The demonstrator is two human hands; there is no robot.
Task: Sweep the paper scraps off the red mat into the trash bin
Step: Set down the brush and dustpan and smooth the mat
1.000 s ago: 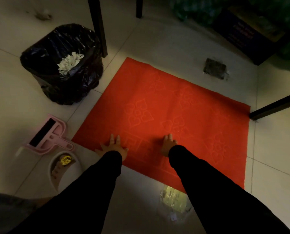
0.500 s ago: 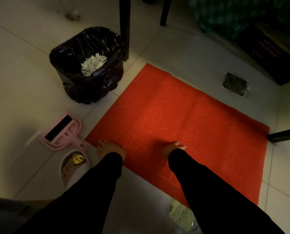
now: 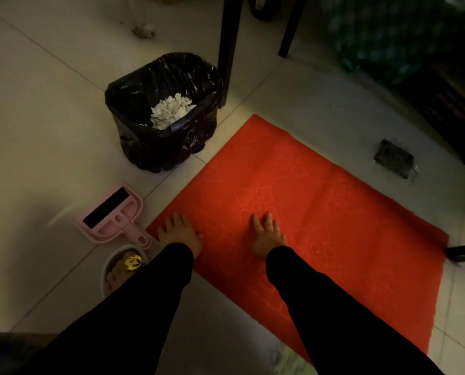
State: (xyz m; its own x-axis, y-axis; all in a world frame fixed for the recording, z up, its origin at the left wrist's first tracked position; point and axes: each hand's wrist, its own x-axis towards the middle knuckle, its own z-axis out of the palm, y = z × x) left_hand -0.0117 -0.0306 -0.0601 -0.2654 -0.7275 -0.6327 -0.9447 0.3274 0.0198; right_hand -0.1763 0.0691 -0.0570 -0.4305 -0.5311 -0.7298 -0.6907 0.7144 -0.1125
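The red mat [image 3: 320,212] lies flat on the tiled floor with no scraps visible on it. My left hand [image 3: 180,232] rests palm down on its near left corner, fingers spread. My right hand [image 3: 267,235] lies flat on the mat a little to the right, fingers straight. The trash bin [image 3: 155,147], lined with a black bag, stands just beyond the mat's left corner and holds a heap of white paper scraps [image 3: 170,110]. A pink brush and dustpan [image 3: 115,215] lies on the floor left of my left hand.
Black furniture legs [image 3: 230,47] stand behind the bin. A dark drain cover [image 3: 393,158] sits past the mat's far edge. A slippered foot [image 3: 123,269] is beside the dustpan. Dark boxes [image 3: 442,109] fill the far right. A crumpled plastic wrapper [image 3: 290,359] lies near the mat's near edge.
Both hands have spread flat on the mat again after drawing back and curling half a second ago. The view has shifted, so the bin and mat appear further right and lower.
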